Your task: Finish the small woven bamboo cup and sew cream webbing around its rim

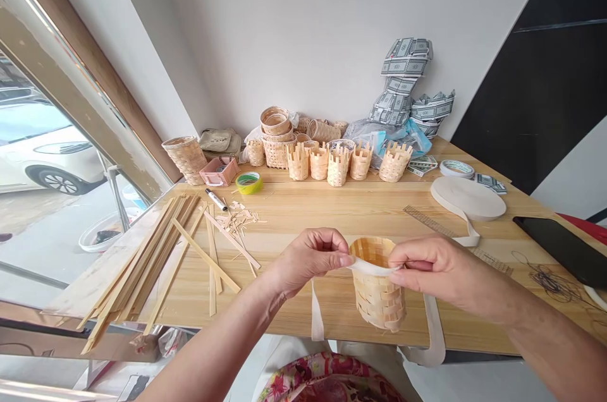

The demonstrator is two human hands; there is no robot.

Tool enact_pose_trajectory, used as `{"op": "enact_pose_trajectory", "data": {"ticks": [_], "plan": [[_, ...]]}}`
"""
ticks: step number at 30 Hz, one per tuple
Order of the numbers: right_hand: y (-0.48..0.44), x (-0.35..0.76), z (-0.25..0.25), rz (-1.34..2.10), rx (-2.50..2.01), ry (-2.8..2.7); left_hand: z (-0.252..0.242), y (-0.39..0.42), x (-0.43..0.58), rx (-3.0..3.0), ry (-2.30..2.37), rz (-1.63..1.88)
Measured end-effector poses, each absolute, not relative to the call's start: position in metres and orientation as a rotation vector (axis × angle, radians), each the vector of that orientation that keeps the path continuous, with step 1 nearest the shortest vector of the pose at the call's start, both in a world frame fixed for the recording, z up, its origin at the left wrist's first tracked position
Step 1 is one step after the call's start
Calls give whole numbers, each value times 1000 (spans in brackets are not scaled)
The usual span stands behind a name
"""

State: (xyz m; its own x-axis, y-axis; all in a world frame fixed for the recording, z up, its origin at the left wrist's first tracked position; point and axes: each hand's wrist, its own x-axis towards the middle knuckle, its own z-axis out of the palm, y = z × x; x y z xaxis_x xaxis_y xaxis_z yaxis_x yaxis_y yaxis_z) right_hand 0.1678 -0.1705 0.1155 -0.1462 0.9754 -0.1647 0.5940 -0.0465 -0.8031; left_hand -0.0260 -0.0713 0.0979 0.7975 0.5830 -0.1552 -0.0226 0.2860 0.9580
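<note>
A small woven basket (379, 301) of pale wood strips stands near the table's front edge, between my hands. Across its near rim runs a white fabric tape (372, 268), stretched from hand to hand. My left hand (322, 250) pinches the tape at the rim's left side, with a loose end hanging below. At the rim's right side my right hand (427, 263) pinches the tape too; whether its fingers also grip the rim is hidden. More tape droops over the table edge below my right hand. A large roll of white tape (469, 198) lies at the back right.
Wood strips (137, 263) are stacked on the left, beside scraps (239, 219) and a marker (216, 200). Several unfinished baskets (338, 165) line the back. A ruler (429, 220), a black tablet-like slab (559, 250) and tangled dark thread (552, 282) lie on the right.
</note>
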Motion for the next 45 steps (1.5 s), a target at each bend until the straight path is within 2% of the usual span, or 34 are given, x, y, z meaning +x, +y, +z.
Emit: {"op": "enact_pose_trajectory", "data": {"ticks": [18,25,30,34,38,45], "plan": [[-175,157,117,1040,-1587,-1631,105,-68,-27,1360,448,425],[-175,155,117,941,-1574,-1654,118,-64,-31,1987,345,456],[-173,153,109,742,-1640,-1755,130,-64,-30,2514,330,510],[-172,151,108,699,-1658,-1803,135,-58,-27,2434,151,268],[-173,152,112,705,-1674,-1782,134,-51,-22,2197,246,36],[-172,159,103,642,-1687,-1786,133,-54,-16,2111,304,-27]]}}
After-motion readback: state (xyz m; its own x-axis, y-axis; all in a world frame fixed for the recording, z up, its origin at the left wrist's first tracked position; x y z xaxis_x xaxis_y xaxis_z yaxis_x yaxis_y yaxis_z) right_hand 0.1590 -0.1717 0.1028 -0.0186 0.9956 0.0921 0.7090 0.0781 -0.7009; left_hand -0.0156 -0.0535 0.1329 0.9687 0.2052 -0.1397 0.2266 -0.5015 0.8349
